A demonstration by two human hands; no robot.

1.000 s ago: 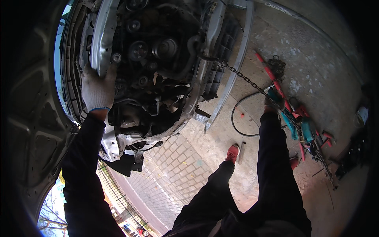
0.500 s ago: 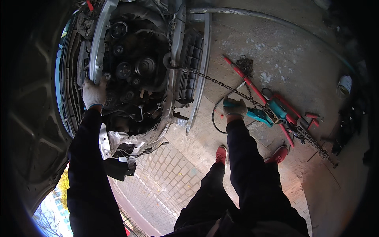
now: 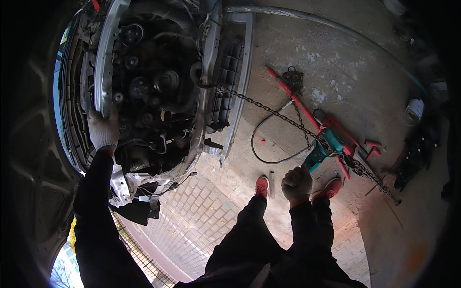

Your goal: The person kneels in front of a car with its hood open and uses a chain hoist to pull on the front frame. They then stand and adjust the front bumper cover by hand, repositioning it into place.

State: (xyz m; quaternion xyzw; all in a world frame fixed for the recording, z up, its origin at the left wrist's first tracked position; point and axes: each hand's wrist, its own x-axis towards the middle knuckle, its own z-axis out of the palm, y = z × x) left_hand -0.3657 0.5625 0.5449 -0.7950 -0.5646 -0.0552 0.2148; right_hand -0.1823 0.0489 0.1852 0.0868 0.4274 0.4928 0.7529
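My left hand [image 3: 103, 130], in a pale knitted glove, grips the lower end of a long silver crossbar [image 3: 102, 67] over the engine bay. My right hand [image 3: 297, 184], also gloved, is closed around the end of a teal pump lever [image 3: 315, 157] in front of my legs. The lever joins a teal pump body [image 3: 333, 139] lying among red steel bars [image 3: 300, 103]. A black hose [image 3: 254, 137] loops on the ground beside it. From the red bars a taut chain [image 3: 259, 105] runs to a hook [image 3: 196, 74] on the car's front frame.
The exposed engine [image 3: 165, 81] has several pulleys. A raised hood [image 3: 41, 139] stands at the left. A loose chain pile [image 3: 293, 77] and a white can [image 3: 413, 112] lie on the concrete. A grey bumper beam [image 3: 240, 86] edges the car's front. My red shoes [image 3: 261, 186] stand near the lever.
My right hand has pulled the lever's end down toward my body. My left hand stays on the crossbar. The whole view has shifted slightly, with the car now further left.
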